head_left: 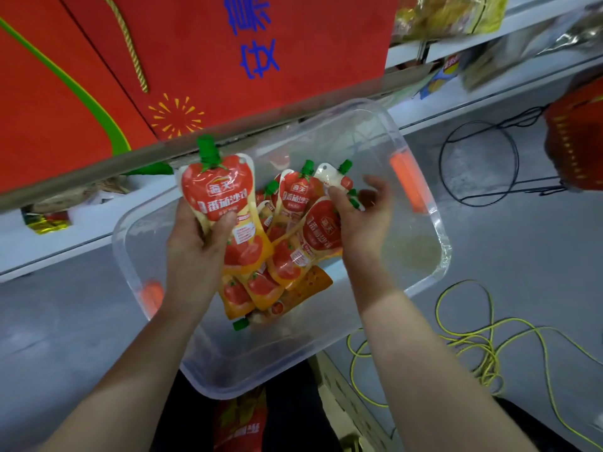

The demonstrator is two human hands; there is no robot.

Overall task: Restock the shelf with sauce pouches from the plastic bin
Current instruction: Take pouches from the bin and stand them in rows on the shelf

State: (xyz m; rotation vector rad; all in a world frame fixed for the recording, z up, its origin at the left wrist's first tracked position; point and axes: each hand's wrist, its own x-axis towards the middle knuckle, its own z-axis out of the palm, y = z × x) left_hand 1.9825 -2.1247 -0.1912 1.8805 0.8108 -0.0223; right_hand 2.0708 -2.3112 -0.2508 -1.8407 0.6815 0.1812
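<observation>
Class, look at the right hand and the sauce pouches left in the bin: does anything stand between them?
Nothing visible does. The plastic bin has no lid on, and the right hand reaches inside, touching the pile of sauce pouches. The left hand holds another pouch off to one side.

Two bare forearms rise from the 6 o'clock edge toward mid-frame, wrists straight. The left hand [195, 243], just toward 9 o'clock from centre, grips one sauce pouch [225, 197] upright, thumb across its front and fingers wrapped behind. The right hand [362, 220], at 3 o'clock from the left, pinches a bunch of pouches [319, 230], thumb on top, fingers loosely curled and spread behind.
</observation>
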